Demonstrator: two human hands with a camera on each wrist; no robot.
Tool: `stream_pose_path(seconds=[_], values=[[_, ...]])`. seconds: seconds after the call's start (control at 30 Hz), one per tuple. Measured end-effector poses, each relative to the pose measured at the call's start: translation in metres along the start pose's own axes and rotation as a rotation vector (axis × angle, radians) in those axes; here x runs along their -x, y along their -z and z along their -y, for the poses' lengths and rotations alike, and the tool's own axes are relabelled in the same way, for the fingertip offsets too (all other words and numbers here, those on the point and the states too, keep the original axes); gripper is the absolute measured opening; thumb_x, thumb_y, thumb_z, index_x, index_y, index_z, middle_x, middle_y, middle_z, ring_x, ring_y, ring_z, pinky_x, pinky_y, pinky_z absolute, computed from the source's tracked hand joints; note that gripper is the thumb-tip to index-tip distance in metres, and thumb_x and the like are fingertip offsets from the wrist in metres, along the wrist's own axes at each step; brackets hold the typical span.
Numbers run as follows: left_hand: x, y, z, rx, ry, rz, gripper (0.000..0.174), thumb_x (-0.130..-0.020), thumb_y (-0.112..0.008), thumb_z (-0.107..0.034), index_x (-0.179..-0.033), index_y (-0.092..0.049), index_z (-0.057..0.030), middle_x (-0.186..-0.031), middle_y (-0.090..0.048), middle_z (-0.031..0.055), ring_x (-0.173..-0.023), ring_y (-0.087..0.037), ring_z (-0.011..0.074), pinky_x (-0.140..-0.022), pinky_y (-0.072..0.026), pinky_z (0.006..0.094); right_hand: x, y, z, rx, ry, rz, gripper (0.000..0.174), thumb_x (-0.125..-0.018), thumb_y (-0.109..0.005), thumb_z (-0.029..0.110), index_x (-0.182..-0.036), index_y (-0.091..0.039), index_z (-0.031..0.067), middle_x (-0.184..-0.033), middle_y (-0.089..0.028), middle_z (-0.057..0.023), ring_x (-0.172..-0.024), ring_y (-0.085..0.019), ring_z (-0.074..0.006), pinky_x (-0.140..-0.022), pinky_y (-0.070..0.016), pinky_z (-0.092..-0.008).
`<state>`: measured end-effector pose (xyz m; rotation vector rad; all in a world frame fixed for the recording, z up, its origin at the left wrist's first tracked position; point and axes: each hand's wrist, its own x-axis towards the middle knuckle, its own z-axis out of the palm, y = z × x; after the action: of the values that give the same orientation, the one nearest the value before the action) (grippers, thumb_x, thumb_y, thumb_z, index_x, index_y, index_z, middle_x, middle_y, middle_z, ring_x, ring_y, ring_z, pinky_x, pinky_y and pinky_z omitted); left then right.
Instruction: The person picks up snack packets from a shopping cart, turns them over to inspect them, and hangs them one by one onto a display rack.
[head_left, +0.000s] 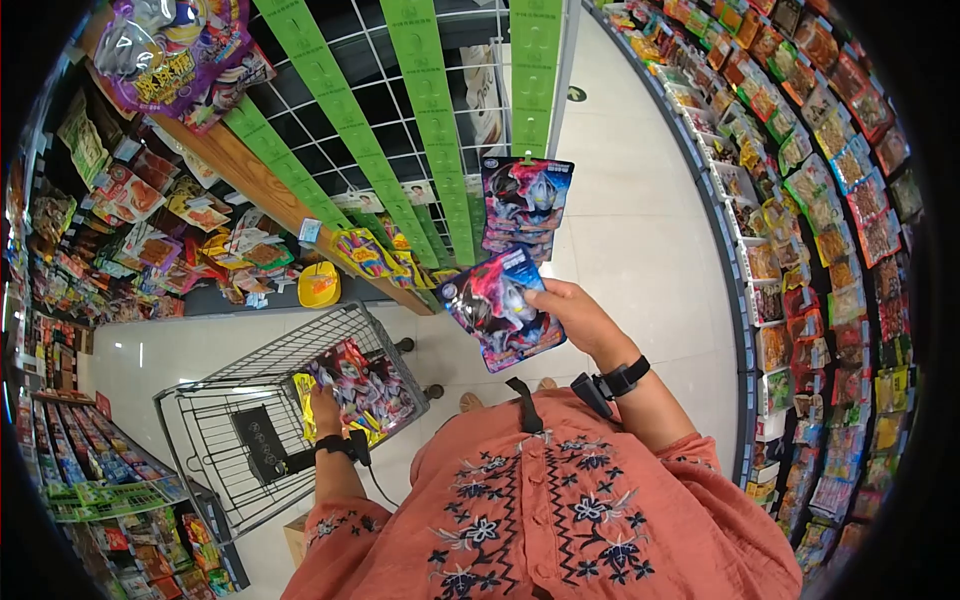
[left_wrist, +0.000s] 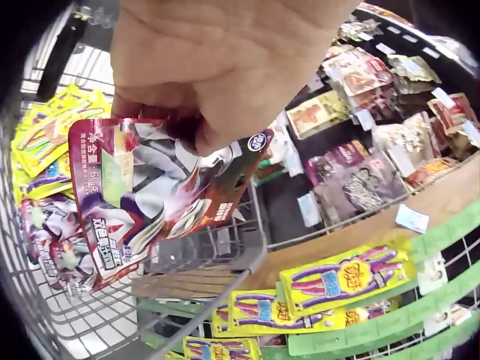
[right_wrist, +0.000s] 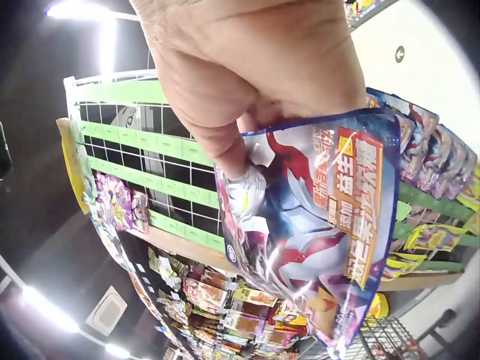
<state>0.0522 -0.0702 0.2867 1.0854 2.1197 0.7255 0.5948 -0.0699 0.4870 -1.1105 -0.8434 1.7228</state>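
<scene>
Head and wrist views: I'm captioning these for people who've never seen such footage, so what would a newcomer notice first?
Probably the embroidered coral shirt, filling the bottom middle of the head view. Next, likely the glossy blue-edged packet that the right hand holds near the green-striped wire rack. To the left, the left hand grips a red packet at the shopping cart.

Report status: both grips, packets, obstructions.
Left grip holding red-edged packet at cart. Right grip holding blue-edged packet near hanging packets. No visible obstruction to either.
</scene>
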Motion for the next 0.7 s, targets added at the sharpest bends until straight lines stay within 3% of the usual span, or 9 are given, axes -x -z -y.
stream_pose_path(seconds=[0.1,0.2,0.23,0.33,0.4,0.47,0.57,0.6,0.7], values=[[0.010,-0.013,0.032,0.126,0.129,0.001,0.043,-0.095,-0.054,-0.015,-0.131,-0.053,0.0075,-0.122,-0.063,0.0198,-0.110,-0.060,0.0304,-0.094,-0.0459,0.0365,0.004,-0.008,0.002,0.051,-0.035,0.034,0.030,-0.097,-0.061,0.017,-0.121,-0.067,0.0014,-0.103,-0.070,0.0006,-0.091,-0.062,-0.0068,-0.086,-0.0493,-0.0241],[-0.019,-0.016,0.091,0.250,0.162,-0.017,0.035,-0.093,-0.057,-0.017,-0.123,-0.058,0.0027,-0.109,-0.067,0.0128,-0.096,-0.063,0.0255,-0.087,-0.0500,0.0353,0.006,-0.005,-0.003,0.093,-0.011,0.065,0.029,-0.096,-0.061,0.014,-0.122,-0.066,0.0024,-0.104,-0.070,0.0006,-0.092,-0.063,-0.0067,-0.085,-0.0509,-0.0247],[-0.023,-0.010,0.095,0.203,0.265,0.087,0.023,-0.091,-0.058,-0.017,-0.109,-0.062,-0.0024,-0.092,-0.065,0.0050,-0.083,-0.063,0.0208,-0.076,-0.0529,0.0350,0.006,-0.004,-0.005,0.102,-0.013,0.066,0.029,-0.096,-0.061,0.013,-0.122,-0.066,0.0025,-0.104,-0.070,0.0008,-0.091,-0.063,-0.0064,-0.084,-0.0506,-0.0243],[-0.046,0.001,0.116,-0.968,-0.390,0.272,0.015,-0.089,-0.062,-0.019,-0.097,-0.062,-0.0059,-0.083,-0.061,0.0018,-0.076,-0.062,0.0210,-0.068,-0.0538,0.0362,0.006,-0.002,-0.006,0.141,-0.026,0.086,0.028,-0.095,-0.061,0.012,-0.121,-0.067,0.0029,-0.103,-0.070,0.0020,-0.088,-0.061,-0.0055,-0.082,-0.0493,-0.0232],[-0.055,-0.006,0.105,-0.110,0.061,0.146,0.023,-0.087,-0.066,-0.030,-0.094,-0.063,-0.0083,-0.083,-0.060,0.0003,-0.077,-0.061,0.0191,-0.067,-0.0519,0.0359,0.009,-0.002,-0.006,0.172,-0.048,0.096,0.028,-0.094,-0.061,0.013,-0.120,-0.067,0.0033,-0.101,-0.069,0.0034,-0.086,-0.060,-0.0052,-0.082,-0.0482,-0.0225],[-0.001,-0.006,-0.003,0.100,0.053,0.158,0.025,-0.094,-0.055,-0.025,-0.098,-0.069,-0.0044,-0.086,-0.069,0.0083,-0.081,-0.066,0.0200,-0.070,-0.0503,0.0395,0.010,-0.002,-0.006,0.198,-0.066,0.102,0.028,-0.094,-0.061,0.013,-0.120,-0.067,0.0039,-0.098,-0.068,0.0048,-0.085,-0.059,-0.0045,-0.081,-0.0473,-0.0217],[0.070,-0.023,-0.149,0.401,-0.031,0.446,0.043,-0.096,-0.060,-0.034,-0.123,-0.060,-0.0019,-0.115,-0.065,0.0090,-0.106,-0.062,0.0187,-0.087,-0.0494,0.0359,0.010,-0.010,-0.003,0.168,-0.045,0.142,0.029,-0.094,-0.061,0.014,-0.120,-0.067,0.0050,-0.096,-0.066,0.0065,-0.083,-0.058,-0.0033,-0.077,-0.0473,-0.0206],[0.089,-0.028,-0.187,0.437,-0.067,0.587,0.051,-0.096,-0.061,-0.038,-0.130,-0.055,-0.0011,-0.124,-0.063,0.0109,-0.114,-0.060,0.0201,-0.094,-0.0483,0.0355,0.010,-0.014,-0.002,0.144,-0.031,0.159,0.029,-0.094,-0.061,0.015,-0.120,-0.067,0.0054,-0.095,-0.065,0.0070,-0.082,-0.058,-0.0028,-0.075,-0.0476,-0.0203],[0.125,-0.050,-0.248,0.532,-0.270,0.922,0.063,-0.094,-0.064,-0.046,-0.138,-0.051,-0.0022,-0.131,-0.060,0.0123,-0.123,-0.056,0.0212,-0.103,-0.0446,0.0349,0.012,-0.024,0.010,0.183,-0.094,0.203,0.033,-0.092,-0.060,0.014,-0.124,-0.065,0.0040,-0.095,-0.065,0.0043,-0.084,-0.057,-0.0054,-0.077,-0.0476,-0.0230]])
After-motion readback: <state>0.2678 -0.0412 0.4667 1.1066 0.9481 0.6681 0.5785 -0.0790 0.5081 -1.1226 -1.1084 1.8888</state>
